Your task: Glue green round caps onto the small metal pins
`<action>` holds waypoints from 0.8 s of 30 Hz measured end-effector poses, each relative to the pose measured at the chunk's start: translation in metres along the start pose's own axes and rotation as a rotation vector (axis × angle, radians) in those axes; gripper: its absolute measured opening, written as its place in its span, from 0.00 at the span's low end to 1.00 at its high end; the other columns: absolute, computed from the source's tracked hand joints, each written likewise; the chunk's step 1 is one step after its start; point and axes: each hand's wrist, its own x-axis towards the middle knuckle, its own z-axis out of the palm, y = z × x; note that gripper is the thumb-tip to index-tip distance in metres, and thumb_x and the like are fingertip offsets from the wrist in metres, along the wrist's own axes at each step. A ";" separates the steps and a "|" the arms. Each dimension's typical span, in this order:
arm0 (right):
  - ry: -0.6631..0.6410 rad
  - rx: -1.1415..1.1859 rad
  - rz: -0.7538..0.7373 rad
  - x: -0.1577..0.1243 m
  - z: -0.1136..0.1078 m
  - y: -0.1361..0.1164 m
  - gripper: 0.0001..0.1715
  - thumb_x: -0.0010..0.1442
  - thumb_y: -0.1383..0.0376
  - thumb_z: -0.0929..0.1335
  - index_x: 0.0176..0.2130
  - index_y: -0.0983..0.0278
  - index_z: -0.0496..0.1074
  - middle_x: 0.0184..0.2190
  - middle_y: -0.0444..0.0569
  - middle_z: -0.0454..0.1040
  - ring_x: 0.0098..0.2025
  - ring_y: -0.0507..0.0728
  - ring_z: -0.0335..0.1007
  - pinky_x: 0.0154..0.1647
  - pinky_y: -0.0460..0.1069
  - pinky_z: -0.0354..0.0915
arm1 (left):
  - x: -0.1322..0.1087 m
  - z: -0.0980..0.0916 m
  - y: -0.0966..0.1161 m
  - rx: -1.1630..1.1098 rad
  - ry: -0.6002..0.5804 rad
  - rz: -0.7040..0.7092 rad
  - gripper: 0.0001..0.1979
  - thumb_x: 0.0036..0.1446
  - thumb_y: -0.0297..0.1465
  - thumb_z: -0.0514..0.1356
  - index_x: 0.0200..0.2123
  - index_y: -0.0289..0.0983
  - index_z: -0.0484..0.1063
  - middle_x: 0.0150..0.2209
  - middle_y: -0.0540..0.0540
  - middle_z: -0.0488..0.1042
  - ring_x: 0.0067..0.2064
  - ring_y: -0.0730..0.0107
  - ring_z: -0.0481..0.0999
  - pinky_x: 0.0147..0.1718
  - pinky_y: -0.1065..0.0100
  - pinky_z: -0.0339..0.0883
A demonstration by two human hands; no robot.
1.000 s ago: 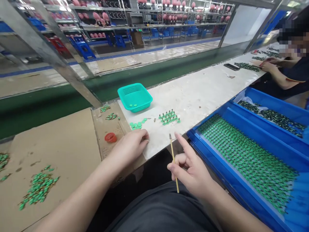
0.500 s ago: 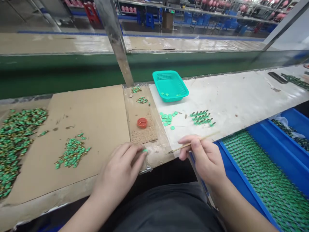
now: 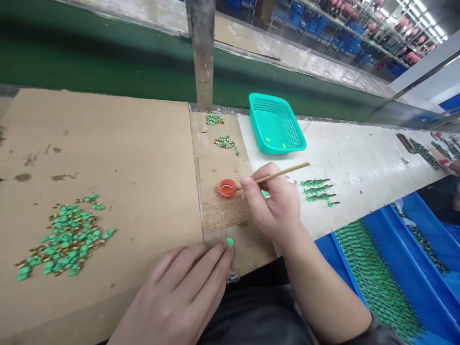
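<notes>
Between the fingertips of my left hand (image 3: 190,282) is a small green disc (image 3: 229,242), held low at the table's front edge. My right hand (image 3: 275,206) is closed round a thin wooden brush (image 3: 283,173), its tip at the rim of a small red cup (image 3: 227,188) with liquid inside. Other green discs (image 3: 265,193) lie partly hidden behind my right hand. To its right, several green-headed pieces with dark stems (image 3: 318,189) lie in short rows. Past the cup are small clusters of green-and-gold pieces (image 3: 224,142).
A turquoise basket (image 3: 256,127) with a few discs stands at the back. A larger heap of green-and-gold pieces (image 3: 68,235) lies on cardboard (image 3: 143,158) at left. Blue trays (image 3: 381,225) with green pieces sit below the right edge. A metal post (image 3: 204,62) rises behind. Another person's hand (image 3: 455,167) shows far right.
My right hand has moved left and forward, bringing the brush to the red cup. My left hand still holds the disc near the edge. The view has turned to the right.
</notes>
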 end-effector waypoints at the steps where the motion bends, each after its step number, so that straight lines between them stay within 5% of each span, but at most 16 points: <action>1: -0.020 -0.047 -0.031 0.002 0.004 0.002 0.15 0.83 0.64 0.72 0.40 0.56 0.70 0.32 0.38 0.77 0.30 0.50 0.76 0.34 0.47 0.72 | -0.003 0.002 0.000 -0.006 0.003 -0.007 0.17 0.83 0.27 0.58 0.64 0.34 0.84 0.63 0.43 0.88 0.61 0.50 0.81 0.62 0.46 0.68; 16: -0.115 -0.133 0.000 0.005 0.014 0.007 0.15 0.85 0.63 0.70 0.40 0.56 0.71 0.34 0.40 0.79 0.32 0.51 0.75 0.36 0.48 0.70 | -0.015 0.015 0.001 -0.030 0.044 -0.030 0.18 0.79 0.26 0.61 0.65 0.33 0.85 0.68 0.44 0.85 0.61 0.48 0.80 0.63 0.45 0.68; 24: -0.049 -0.090 -0.019 0.003 0.011 0.004 0.15 0.86 0.62 0.71 0.41 0.56 0.72 0.34 0.41 0.80 0.32 0.52 0.76 0.36 0.49 0.73 | -0.015 0.012 0.000 0.013 0.019 -0.017 0.20 0.76 0.27 0.61 0.65 0.36 0.85 0.70 0.43 0.84 0.61 0.48 0.81 0.61 0.44 0.73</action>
